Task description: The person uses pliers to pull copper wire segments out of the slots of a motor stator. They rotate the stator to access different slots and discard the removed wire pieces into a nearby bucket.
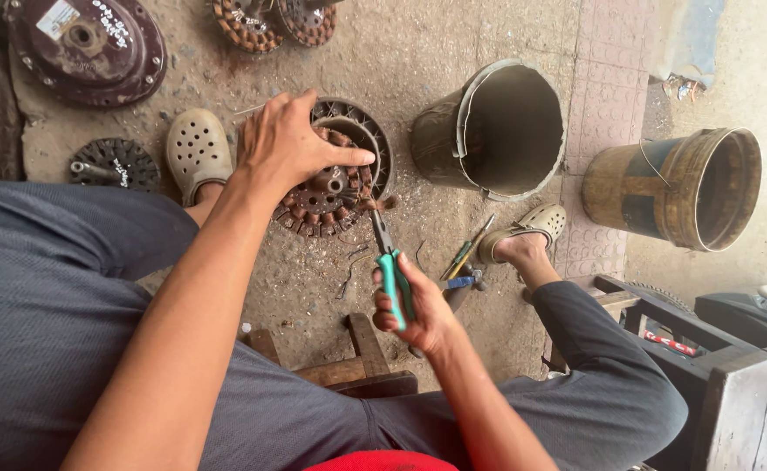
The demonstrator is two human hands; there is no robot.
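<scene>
Beside the dented bucket (497, 131), the wound stator (331, 187) is pressed down by the left hand (287, 144); green-handled pliers (390, 266), clenched in the right hand (418, 305), should be pulled steadily, without twisting.

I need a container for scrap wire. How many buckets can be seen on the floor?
2. A grey bucket lies tipped right of the wound motor core. A brown bucket lies further right, by the paved strip. Others may be out of view.
</scene>
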